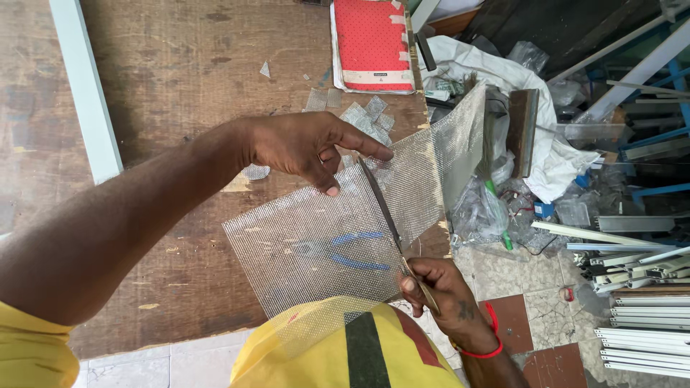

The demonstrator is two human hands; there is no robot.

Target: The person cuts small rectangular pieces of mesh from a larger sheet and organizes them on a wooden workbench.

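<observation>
My left hand (305, 147) pinches the upper edge of a sheet of grey wire mesh (302, 244) and holds it up over the wooden tabletop (180, 86). My right hand (442, 291), with a red band at the wrist, grips a pair of scissors (384, 208) by the handles. The thin blades run up into the mesh toward my left fingers, partway through the sheet. The strip of mesh on the far side of the blades (438, 158) bends off beyond the table's right edge. Blue-handled pliers (356, 251) show through the mesh beneath it.
Small mesh offcuts (366, 115) lie on the table near a red book (374, 43). A white metal bar (86, 86) lies along the left. To the right, past the table edge, are white cloth, plastic scraps and stacked aluminium profiles (643, 323) on a tiled floor.
</observation>
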